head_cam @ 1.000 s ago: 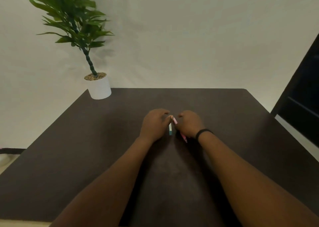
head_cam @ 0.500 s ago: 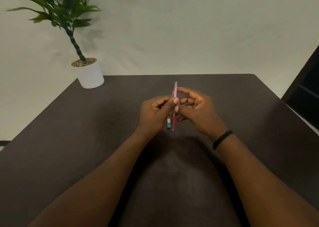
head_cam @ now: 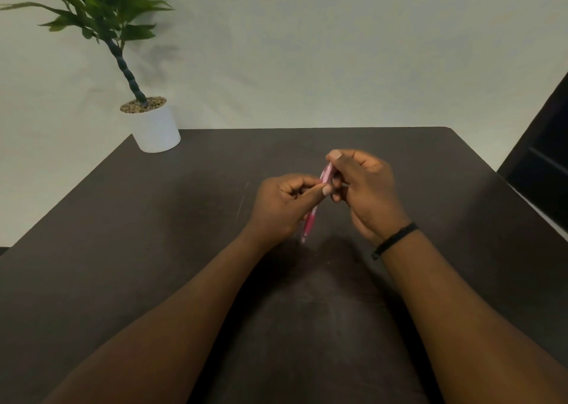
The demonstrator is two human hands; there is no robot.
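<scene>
A slim pink pen (head_cam: 311, 221) is held tilted above the dark table (head_cam: 153, 250), its tip pointing down toward me. My left hand (head_cam: 284, 208) pinches the pen's middle between thumb and curled fingers. My right hand (head_cam: 364, 188), with a black band on the wrist, grips the pen's upper end, thumb over the top. The upper half of the pen is mostly hidden by the fingers. The small teal and white piece seen earlier is out of sight.
A potted plant in a white pot (head_cam: 155, 127) stands at the table's far left corner. A dark piece of furniture (head_cam: 544, 157) stands past the right edge. A plain pale wall lies behind the table.
Both hands lifted the pink pen off the table. It went from upright to tilted, my right thumb now over its top end. The teal piece is no longer visible.
</scene>
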